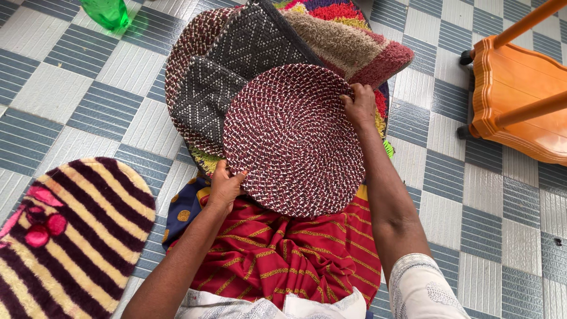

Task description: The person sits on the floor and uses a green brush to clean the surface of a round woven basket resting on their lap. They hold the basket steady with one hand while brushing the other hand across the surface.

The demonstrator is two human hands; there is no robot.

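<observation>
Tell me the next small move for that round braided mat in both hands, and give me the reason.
Probably lower the round braided mat flat onto the pile of mats behind it. The left hand grips its near edge and the right hand its far edge, so it hangs over the red striped cloth on the lap, half covering a grey patterned mat of the pile.

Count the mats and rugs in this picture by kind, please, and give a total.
Round braided mats, maroon and white: 2
Grey woven mats with white diamond pattern: 2
Shaggy multicolour rug: 1
Striped fluffy rug, cream and maroon: 1
Total: 6
</observation>
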